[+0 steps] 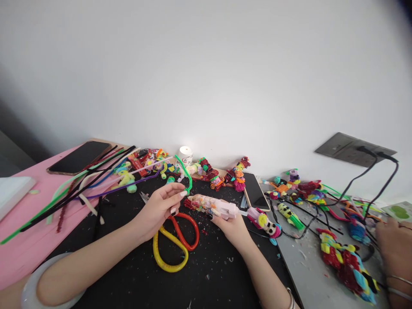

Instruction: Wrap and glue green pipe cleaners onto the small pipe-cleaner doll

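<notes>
My left hand is closed in a pinch on a bent green pipe cleaner that curves up above the fingers. My right hand is wrapped round a glue gun covered in coloured decorations, its body pointing left towards the pipe cleaner's lower end. Both hands hover over a black mat strewn with small scraps. Scissors with one red and one yellow handle loop lie on the mat just under my left hand.
A bundle of loose pipe cleaners and a phone lie on the pink surface at left. Finished pipe-cleaner figures line the wall, with a second phone. Another person's hand works at right, by cables and a wall socket.
</notes>
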`<state>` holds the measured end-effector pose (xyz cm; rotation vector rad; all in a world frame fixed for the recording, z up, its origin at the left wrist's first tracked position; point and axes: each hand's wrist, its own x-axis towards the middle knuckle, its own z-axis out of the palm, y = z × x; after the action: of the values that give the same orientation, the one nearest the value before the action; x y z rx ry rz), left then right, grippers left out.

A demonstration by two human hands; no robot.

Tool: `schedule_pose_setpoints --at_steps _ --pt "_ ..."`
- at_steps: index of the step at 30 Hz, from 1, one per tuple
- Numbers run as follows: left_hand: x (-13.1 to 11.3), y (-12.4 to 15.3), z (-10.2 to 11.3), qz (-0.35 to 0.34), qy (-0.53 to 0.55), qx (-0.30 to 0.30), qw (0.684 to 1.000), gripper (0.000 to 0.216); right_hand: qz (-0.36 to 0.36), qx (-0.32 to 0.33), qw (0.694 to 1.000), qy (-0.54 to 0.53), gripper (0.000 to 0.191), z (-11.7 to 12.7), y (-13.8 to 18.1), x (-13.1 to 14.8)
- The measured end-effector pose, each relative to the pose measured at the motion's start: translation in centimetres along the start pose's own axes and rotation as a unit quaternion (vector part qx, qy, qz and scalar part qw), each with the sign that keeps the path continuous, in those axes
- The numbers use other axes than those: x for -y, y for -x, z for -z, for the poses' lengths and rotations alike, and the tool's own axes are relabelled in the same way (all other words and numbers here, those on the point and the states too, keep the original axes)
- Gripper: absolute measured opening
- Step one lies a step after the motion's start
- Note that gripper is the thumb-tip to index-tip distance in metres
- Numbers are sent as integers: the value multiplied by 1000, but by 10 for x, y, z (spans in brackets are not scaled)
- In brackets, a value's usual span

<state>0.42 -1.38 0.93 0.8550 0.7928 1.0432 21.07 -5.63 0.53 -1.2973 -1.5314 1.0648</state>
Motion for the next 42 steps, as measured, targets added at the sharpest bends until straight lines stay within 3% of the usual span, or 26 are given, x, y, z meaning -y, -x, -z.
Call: schedule_pose_setpoints --at_steps 14,27,34,42 --pt "1 0 -1 7 -3 -2 1000 21 24 11 999 -17 34 3 -2 2" --pt "-1 0 0 14 13 -6 1000 23 9 -16 1000 -11 23 0 0 -2" --pt "0 0 -1 14 12 -8 1000 22 -4 -55 998 -9 32 -2 1 -8" --pt "-3 0 -1 -3 19 -19 1000 21 17 -12 999 46 10 -2 0 4"
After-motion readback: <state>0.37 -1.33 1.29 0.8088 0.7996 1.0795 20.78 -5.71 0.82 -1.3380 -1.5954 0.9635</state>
